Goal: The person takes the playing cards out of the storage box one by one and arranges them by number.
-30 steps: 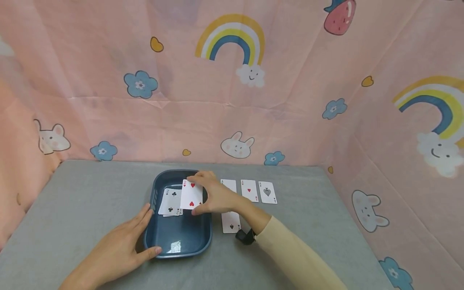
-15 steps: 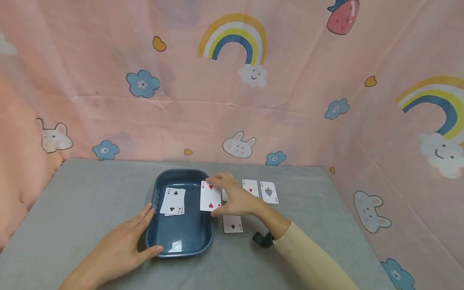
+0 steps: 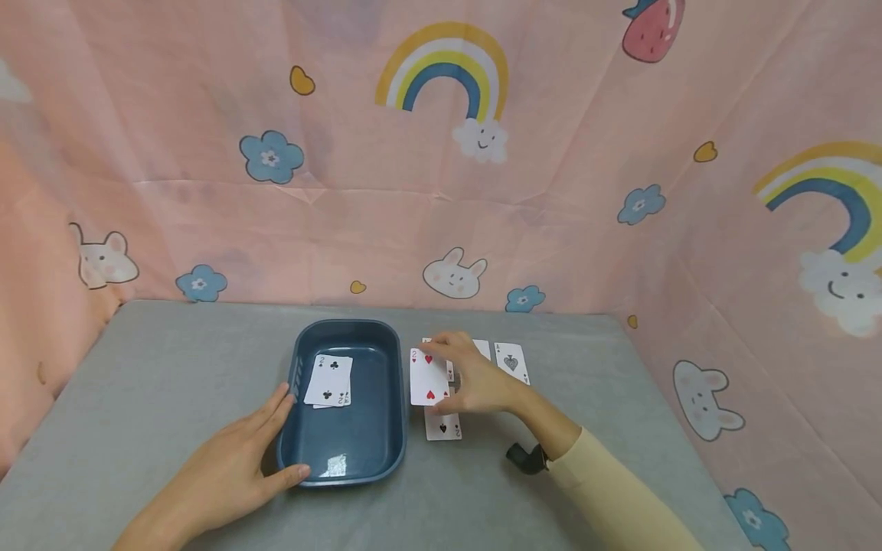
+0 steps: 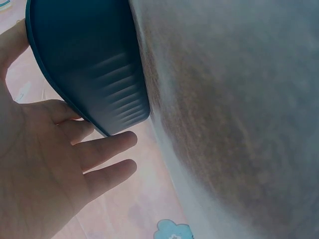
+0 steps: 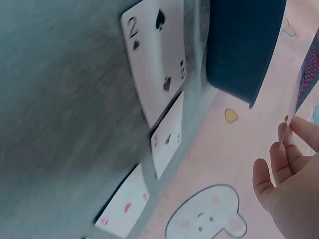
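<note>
My right hand (image 3: 456, 376) pinches a two of hearts (image 3: 427, 376) by its right edge and holds it face up just right of the dark blue tray (image 3: 344, 459), above the cards on the table. In the right wrist view the held card (image 5: 302, 79) shows edge-on, with my fingers (image 5: 285, 167) below it. A two of spades (image 3: 443, 425) lies under the hand. My left hand (image 3: 265, 444) rests flat against the tray's front left corner, thumb on the rim; the left wrist view shows those fingers (image 4: 107, 149) beside the tray's wall (image 4: 84, 59).
Inside the tray lies a small stack topped by a two of clubs (image 3: 329, 380). An ace of spades (image 3: 511, 362) and a partly hidden ace of hearts (image 3: 481, 348) lie in a row behind my right hand. Pink patterned cloth walls off the grey table (image 3: 138, 383).
My right hand has carried the two of hearts rightward out of the tray, to above the cards on the table. The left hand and tray have stayed put.
</note>
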`<state>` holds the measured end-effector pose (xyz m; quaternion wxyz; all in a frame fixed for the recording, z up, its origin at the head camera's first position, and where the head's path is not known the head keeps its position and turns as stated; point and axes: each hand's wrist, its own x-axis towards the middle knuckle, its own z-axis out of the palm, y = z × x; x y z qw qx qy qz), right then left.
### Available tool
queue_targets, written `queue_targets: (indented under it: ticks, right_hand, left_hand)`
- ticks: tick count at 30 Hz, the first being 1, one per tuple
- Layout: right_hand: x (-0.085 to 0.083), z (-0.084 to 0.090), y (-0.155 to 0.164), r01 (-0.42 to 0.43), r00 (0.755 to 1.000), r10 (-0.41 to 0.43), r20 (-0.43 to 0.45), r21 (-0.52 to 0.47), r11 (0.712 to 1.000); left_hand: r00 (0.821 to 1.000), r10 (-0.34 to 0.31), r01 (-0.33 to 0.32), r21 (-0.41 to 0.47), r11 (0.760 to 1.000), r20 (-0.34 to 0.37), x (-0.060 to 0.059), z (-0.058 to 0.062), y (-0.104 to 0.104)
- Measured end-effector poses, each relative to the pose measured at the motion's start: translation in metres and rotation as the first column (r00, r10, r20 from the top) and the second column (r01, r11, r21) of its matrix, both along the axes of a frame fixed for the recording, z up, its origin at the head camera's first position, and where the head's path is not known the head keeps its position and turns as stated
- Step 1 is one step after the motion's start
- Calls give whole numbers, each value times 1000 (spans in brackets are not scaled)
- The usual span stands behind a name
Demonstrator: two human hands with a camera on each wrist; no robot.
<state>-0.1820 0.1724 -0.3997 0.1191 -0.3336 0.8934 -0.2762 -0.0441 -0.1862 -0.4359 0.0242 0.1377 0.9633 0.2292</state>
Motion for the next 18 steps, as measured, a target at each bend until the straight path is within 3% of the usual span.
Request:
queue_targets:
  ticks: [18]
  right_hand:
    - [1, -8, 48, 55, 998, -55, -16, 4, 998]
  left_hand:
    - [1000, 0, 0, -8, 1000, -8, 0, 0, 0]
